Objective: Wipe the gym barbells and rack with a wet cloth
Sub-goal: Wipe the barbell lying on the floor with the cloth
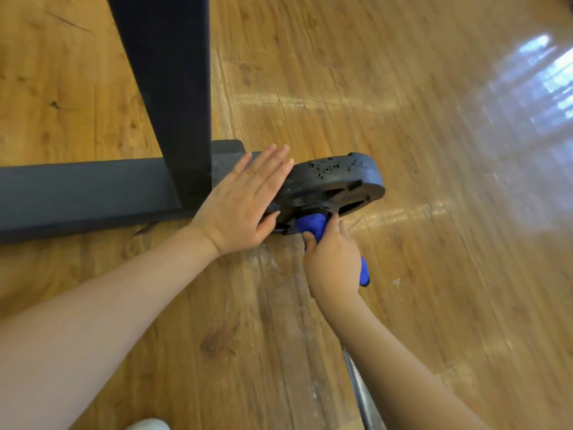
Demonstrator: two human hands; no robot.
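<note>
Nearest me, a metal bar (pixel 361 395) runs up from the bottom edge under my right forearm, across the wooden floor (pixel 434 212). My right hand (pixel 333 259) has its fingers curled round a blue cloth (pixel 313 223), pressing it against the hub of the black weight plate (pixel 335 178), while my left hand (pixel 238 203) lies flat with fingers straight on the plate's near edge. Beyond them the dark rack (pixel 167 88) stands, its base rail touching the plate's far side.

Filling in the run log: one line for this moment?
left hand flat on weight plate | right hand wiping plate hub with blue cloth | rack base beside
</note>
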